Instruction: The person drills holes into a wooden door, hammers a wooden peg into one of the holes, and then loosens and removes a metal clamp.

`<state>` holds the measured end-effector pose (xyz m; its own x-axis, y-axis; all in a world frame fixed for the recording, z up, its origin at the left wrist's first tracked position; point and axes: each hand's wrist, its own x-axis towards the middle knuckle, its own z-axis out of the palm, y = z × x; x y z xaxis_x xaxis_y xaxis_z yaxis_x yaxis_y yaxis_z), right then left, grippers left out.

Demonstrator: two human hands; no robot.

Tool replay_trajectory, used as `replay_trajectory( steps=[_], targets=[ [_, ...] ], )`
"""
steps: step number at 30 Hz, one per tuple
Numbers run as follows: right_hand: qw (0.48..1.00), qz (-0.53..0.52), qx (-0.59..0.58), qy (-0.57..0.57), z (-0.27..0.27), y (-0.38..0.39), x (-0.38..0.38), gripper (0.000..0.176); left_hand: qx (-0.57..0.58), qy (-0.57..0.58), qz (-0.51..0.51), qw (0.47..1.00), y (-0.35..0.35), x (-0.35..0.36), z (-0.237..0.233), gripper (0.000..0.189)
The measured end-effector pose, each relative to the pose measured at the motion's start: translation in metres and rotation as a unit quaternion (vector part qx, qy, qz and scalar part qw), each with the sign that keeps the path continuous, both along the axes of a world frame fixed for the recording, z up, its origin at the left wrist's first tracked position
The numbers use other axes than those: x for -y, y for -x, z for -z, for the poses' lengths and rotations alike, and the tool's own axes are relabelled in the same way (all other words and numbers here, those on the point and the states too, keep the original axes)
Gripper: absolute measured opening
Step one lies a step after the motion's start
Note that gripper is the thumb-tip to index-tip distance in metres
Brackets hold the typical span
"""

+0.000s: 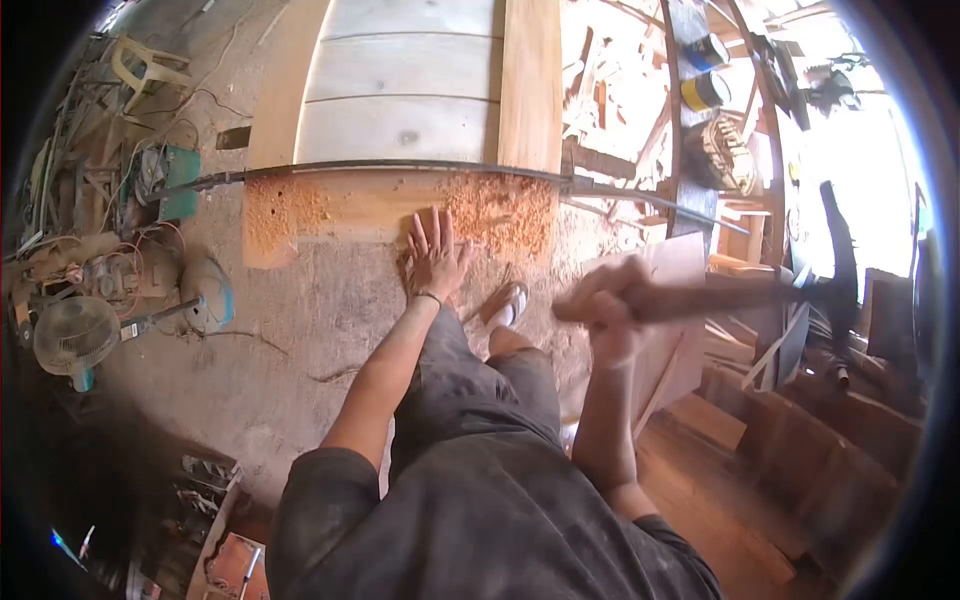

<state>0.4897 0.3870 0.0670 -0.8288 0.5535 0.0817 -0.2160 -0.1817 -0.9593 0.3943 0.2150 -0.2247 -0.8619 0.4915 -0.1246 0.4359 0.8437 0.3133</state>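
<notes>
Hammer [705, 302] sits in the closed right hand [610, 303], head toward three o'clock. Near twelve o'clock, the left hand [437, 262] lies open, fingers spread, on the shaving-strewn board [365, 208].

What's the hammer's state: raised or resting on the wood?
Raised: the hammer is in the right hand, its head clear of the wooden frame.
</notes>
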Motion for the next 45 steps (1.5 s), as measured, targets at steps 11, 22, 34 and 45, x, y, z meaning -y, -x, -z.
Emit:
replay_trajectory(
  steps=[11, 22, 34, 45],
  targets=[
    [0.871, 0.124, 0.466, 0.098, 0.086, -0.018, 0.023, 0.014, 0.061, -0.009, 0.093, 0.994, 0.018, 0.014, -0.01, 0.081],
    [0.819, 0.013, 0.568, 0.08, 0.19, -0.063, 0.058, 0.016, 0.063, -0.014, 0.111, 0.992, 0.024, 0.01, -0.001, 0.087],
    [0.91, 0.063, 0.409, 0.03, 0.11, -0.088, 0.04, 0.008, 0.077, 0.044, 0.119, 0.989, 0.024, 0.02, -0.008, 0.099],
    [0.864, -0.106, 0.443, -0.215, 0.084, -0.331, -0.066, 0.026, 0.209, -0.265, 0.082, 0.938, -0.055, -0.188, -0.163, 0.037]
  ],
)
